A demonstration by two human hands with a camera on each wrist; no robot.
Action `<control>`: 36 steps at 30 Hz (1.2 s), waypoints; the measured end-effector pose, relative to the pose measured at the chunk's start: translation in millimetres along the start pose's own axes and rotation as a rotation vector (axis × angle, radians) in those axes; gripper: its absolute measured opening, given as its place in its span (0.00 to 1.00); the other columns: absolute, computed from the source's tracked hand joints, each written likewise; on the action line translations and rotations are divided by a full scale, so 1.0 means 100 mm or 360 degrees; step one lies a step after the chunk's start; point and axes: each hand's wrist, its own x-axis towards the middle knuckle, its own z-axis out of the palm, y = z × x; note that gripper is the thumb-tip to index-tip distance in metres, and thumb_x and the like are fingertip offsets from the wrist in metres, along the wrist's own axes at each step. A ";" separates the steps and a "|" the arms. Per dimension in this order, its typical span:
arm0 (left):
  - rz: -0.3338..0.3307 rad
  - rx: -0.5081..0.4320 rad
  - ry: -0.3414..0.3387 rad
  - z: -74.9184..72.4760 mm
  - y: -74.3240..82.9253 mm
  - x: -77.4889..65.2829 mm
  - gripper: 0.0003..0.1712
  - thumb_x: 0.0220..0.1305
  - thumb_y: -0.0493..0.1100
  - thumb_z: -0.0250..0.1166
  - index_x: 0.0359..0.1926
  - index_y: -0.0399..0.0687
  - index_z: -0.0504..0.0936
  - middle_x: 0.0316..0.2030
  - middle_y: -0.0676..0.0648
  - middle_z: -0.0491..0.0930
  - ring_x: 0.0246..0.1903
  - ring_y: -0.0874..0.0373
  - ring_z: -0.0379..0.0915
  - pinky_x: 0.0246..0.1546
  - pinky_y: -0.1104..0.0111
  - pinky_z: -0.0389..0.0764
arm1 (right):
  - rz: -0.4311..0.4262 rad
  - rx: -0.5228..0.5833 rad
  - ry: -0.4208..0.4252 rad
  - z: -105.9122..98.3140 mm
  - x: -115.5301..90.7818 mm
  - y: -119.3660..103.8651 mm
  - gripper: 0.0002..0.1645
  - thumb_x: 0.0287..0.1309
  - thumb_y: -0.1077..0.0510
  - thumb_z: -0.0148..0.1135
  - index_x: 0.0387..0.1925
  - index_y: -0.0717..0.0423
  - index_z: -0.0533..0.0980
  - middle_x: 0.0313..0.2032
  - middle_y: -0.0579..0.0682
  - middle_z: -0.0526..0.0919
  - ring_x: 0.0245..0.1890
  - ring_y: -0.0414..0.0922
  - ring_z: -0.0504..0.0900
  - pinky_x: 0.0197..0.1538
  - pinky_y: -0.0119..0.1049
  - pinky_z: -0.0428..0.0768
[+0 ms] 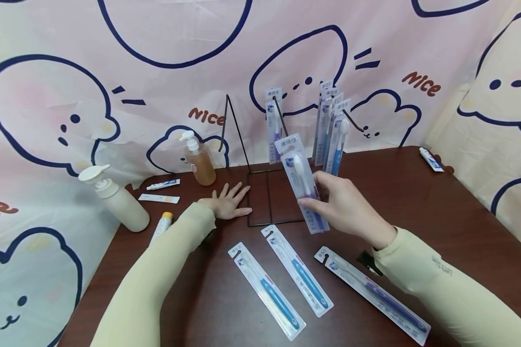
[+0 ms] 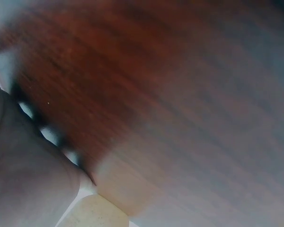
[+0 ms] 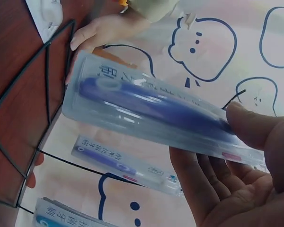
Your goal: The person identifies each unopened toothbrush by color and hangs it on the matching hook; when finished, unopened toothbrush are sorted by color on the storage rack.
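My right hand (image 1: pixel 345 205) grips a packaged toothbrush (image 1: pixel 292 156) with a purple handle, thumb on its front, in front of a black wire display rack (image 1: pixel 268 193). The pack's top overlaps the tip of a rack hook in the head view. Behind it, another purple toothbrush pack (image 1: pixel 271 123) hangs on that hook. Several more packs (image 1: pixel 333 144) hang on the hook to the right. My left hand (image 1: pixel 226 203) lies on the table with fingers spread, fingertips right at the left side of the rack's base. The left wrist view is mostly blurred wood.
Two blue toothbrush packs (image 1: pixel 267 291) and a purple one (image 1: pixel 373 296) lie on the brown table (image 1: pixel 199 308) in front. At left stand a white pump bottle (image 1: pixel 123 205) and an amber one (image 1: pixel 201 166), with small tubes (image 1: pixel 162 185) nearby. Another tube (image 1: pixel 431 160) lies far right.
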 end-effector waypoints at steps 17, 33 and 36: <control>-0.0022 0.0021 -0.0011 -0.02 0.01 0.00 0.49 0.53 0.80 0.35 0.69 0.72 0.26 0.70 0.54 0.21 0.67 0.42 0.18 0.57 0.37 0.32 | 0.0205 0.0121 0.0005 0.17 0.67 0.24 0.30 0.56 0.48 0.62 0.60 0.50 0.68 0.50 0.51 0.77 0.43 0.46 0.79 0.40 0.47 0.78; 0.0008 0.0022 -0.0011 -0.04 0.07 -0.07 0.48 0.57 0.77 0.36 0.70 0.67 0.28 0.70 0.50 0.24 0.67 0.39 0.20 0.57 0.37 0.35 | 0.0351 0.0245 -0.0052 0.28 1.47 0.39 0.28 0.63 0.51 0.54 0.62 0.55 0.64 0.51 0.54 0.76 0.45 0.47 0.78 0.44 0.44 0.77; 0.0012 0.0021 -0.0008 -0.05 0.08 -0.08 0.48 0.57 0.77 0.36 0.70 0.68 0.28 0.71 0.50 0.25 0.67 0.39 0.21 0.57 0.37 0.36 | 0.0370 0.0229 -0.0054 0.29 1.53 0.40 0.28 0.63 0.50 0.54 0.62 0.55 0.63 0.52 0.55 0.75 0.47 0.48 0.78 0.45 0.44 0.76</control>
